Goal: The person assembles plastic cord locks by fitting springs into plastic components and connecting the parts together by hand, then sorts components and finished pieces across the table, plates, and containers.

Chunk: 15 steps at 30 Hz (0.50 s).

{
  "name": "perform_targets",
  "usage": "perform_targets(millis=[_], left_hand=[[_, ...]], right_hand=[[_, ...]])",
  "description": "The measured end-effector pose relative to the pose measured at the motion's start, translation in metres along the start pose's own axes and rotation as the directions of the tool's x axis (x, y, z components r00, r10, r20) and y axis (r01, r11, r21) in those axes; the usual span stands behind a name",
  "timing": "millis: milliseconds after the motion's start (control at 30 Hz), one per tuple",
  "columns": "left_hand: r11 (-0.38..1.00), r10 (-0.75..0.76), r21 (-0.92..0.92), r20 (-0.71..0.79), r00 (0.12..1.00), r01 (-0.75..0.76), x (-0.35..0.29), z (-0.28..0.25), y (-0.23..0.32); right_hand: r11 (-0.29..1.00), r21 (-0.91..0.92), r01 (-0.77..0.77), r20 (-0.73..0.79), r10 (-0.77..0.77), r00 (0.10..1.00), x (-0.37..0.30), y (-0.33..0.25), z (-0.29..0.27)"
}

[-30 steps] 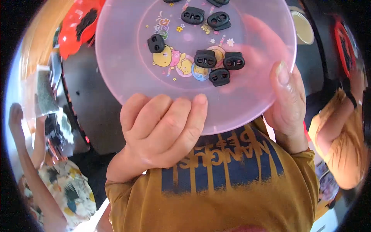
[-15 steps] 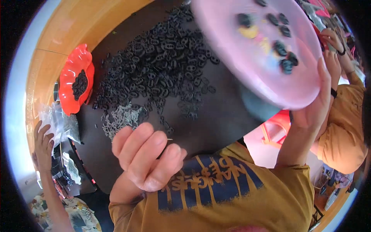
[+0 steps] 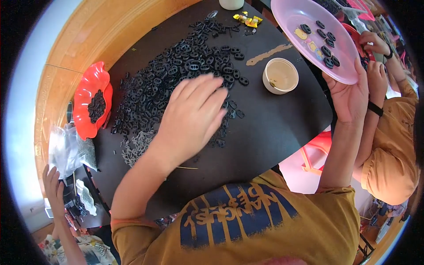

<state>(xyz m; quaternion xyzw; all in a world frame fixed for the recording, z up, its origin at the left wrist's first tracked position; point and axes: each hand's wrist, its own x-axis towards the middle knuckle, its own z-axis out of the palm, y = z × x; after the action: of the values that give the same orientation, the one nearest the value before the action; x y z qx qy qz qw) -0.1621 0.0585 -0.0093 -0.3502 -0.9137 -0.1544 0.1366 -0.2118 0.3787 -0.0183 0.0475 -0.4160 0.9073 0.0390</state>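
Note:
Over the heap of small black oval plastic pieces with two holes [image 3: 150,88], my left hand [image 3: 190,115] reaches palm down, slightly blurred. Its fingers are stretched out and a little apart, with nothing seen in them; what lies under the palm is hidden. At the right, my right hand [image 3: 351,95] grips the rim of a pink plate [image 3: 289,22], thumb on the edge, holding it tilted beside the table. Several of the black pieces [image 3: 328,39] lie on the plate over a printed picture.
On the dark table [image 3: 265,137] are small grey pins [image 3: 136,148], a cream tub [image 3: 281,76], yellow wrappers [image 3: 248,20] and a red wavy bowl [image 3: 81,104] of dark bits. Plastic bags [image 3: 64,148] hang at the left edge. Co-workers' hands [image 3: 375,44] [image 3: 53,190] show on both sides.
My left hand has gone from curled near the table's front edge to stretched over the black heap. The pink plate has moved up and right in my right hand, uncovering the cream tub.

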Motion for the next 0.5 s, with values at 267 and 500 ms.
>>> perform_targets(millis=[267, 500], left_hand=[[0.993, 0.113, 0.021, -0.018, 0.993, -0.113, 0.081, 0.078, -0.044], [0.989, 0.125, 0.073, 0.086, 0.988, -0.131, 0.072, 0.077, -0.051]], right_hand=[[0.999, -0.028, -0.032, -0.108, 0.029, 0.994, 0.001, 0.026, -0.005], [0.994, -0.022, -0.107, -0.174, 0.101, 0.98, 0.008, 0.044, -0.013]])
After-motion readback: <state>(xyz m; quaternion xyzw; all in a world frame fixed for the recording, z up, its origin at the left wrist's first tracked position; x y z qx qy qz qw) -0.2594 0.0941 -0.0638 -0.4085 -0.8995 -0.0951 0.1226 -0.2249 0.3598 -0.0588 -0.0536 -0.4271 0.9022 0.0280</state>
